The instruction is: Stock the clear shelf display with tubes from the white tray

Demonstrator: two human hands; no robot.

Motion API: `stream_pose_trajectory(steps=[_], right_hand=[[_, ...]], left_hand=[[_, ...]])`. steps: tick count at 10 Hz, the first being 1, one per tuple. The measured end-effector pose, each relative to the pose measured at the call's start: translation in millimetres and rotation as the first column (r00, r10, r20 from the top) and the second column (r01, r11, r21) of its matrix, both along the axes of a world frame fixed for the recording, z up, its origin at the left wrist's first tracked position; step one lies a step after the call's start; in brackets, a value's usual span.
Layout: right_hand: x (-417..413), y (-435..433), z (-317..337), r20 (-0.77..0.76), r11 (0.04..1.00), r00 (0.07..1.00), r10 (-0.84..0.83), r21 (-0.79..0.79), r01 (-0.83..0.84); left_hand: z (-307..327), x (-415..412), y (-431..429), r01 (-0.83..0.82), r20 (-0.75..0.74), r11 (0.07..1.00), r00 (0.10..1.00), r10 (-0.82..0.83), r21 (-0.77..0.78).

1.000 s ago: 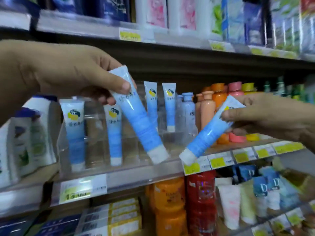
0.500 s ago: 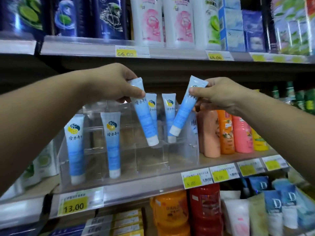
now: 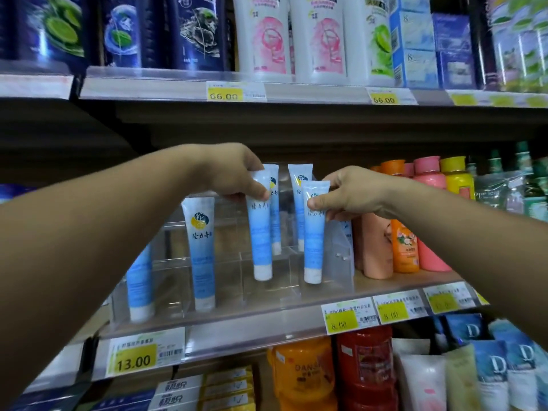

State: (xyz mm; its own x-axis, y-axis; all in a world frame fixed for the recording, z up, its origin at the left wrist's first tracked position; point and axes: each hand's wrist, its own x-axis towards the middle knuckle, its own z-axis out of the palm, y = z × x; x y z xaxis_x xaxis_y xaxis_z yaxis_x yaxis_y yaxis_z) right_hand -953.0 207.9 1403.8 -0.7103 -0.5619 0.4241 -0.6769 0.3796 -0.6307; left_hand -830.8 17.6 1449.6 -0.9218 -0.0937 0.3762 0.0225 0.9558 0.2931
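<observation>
Standing before a shop shelf [image 3: 237,330], a person reaches up with both arms to a clear display [image 3: 338,262] at the centre. Two tubes stand in its front row at 8 o'clock, two more in the back row at 12 o'clock. The left hand [image 3: 234,173] pinches the crimped top of a left tube [image 3: 261,232], thumb in front, cap down over a middle slot. The right hand [image 3: 353,194], at 3 o'clock of it, pinches a right tube [image 3: 314,232] the same way, its cap close to the floor of the next slot. Each grip is closed on its tube. The tray is not in view.

Risks, as a judgement: either tube could tip forward if released before its cap is seated, or a cap could catch a divider and nudge the back-row tubes over.

Half a second earlier both tubes were slanted and higher; now they hang upright and lower.
</observation>
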Motion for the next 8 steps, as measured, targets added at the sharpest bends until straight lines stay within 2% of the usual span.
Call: stream_pose_trajectory(steps=[1,3,4,5,7,8], right_hand=[[-4.8,-5.1,-3.8,0.009,0.998,1.000,0.020,0.066,-0.020],[-11.2,-8.5,-11.0,-0.008,0.995,0.997,0.073,0.066,-0.072],[-11.4,-6.5,-11.5,-0.005,0.996,0.998,0.068,0.064,-0.067],[-11.6,-5.5,-10.9,-0.006,0.995,0.998,0.069,0.074,-0.068],[-4.0,0.8,-7.1,0.037,0.998,0.998,0.054,0.016,-0.054],[7.1,17.0,-4.4,-0.112,0.968,0.991,-0.072,-0.248,0.042]], left_hand=[[-10.1,-11.4,-2.5,-0.008,0.082,0.998,0.997,0.014,-0.063],[-5.3,-10.7,-4.4,-0.058,0.199,0.966,0.974,0.110,-0.254],[-2.9,-9.1,-0.6,-0.051,0.224,0.953,0.967,0.123,-0.300],[-3.6,-12.4,0.0,-0.017,0.239,0.959,0.967,0.087,-0.283],[-4.2,-9.0,-6.4,-0.044,0.201,0.965,0.975,0.099,-0.259],[1.5,7.2,-12.3,-0.060,-0.079,0.951,0.996,0.037,-0.304]])
